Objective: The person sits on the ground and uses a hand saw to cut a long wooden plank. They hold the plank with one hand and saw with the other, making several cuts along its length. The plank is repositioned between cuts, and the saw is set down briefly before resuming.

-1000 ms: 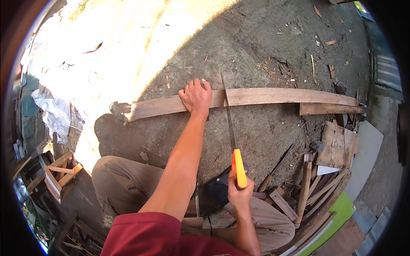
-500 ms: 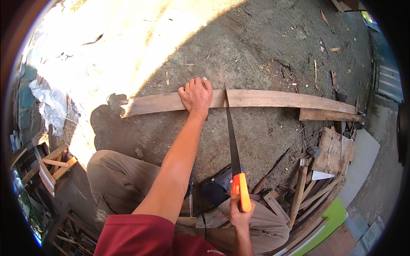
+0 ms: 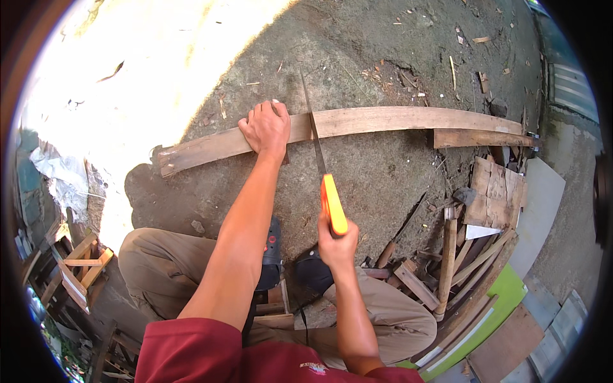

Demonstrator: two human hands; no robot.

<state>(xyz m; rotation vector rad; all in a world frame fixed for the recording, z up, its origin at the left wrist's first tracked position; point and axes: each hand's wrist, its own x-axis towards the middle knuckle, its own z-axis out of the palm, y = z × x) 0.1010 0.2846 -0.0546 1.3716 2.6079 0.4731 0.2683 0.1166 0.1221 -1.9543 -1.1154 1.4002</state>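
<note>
A long pale wooden board [image 3: 396,119] lies crosswise in front of me, close to the concrete ground. My left hand [image 3: 267,127] presses down on it left of the cut, the fingers curled over its far edge. In my right hand [image 3: 338,246] is the orange and yellow handle of a handsaw [image 3: 318,150], gripped with closed fingers. The dark blade crosses the board just right of my left hand, its tip reaching past the far edge. How deep the blade sits in the wood I cannot tell.
Under the board's right end lies a shorter brown wooden piece [image 3: 479,138]. Scrap wood [image 3: 447,268], a chisel-like tool with a wooden handle [image 3: 387,254] and a green panel [image 3: 488,316] lie at right. White plastic sheeting [image 3: 64,175] and a wooden frame [image 3: 86,268] are at left.
The saw has been pushed forward and away from me, so more blade extends past the board's far edge. The whole view has shifted slightly; my left hand stays on the board.
</note>
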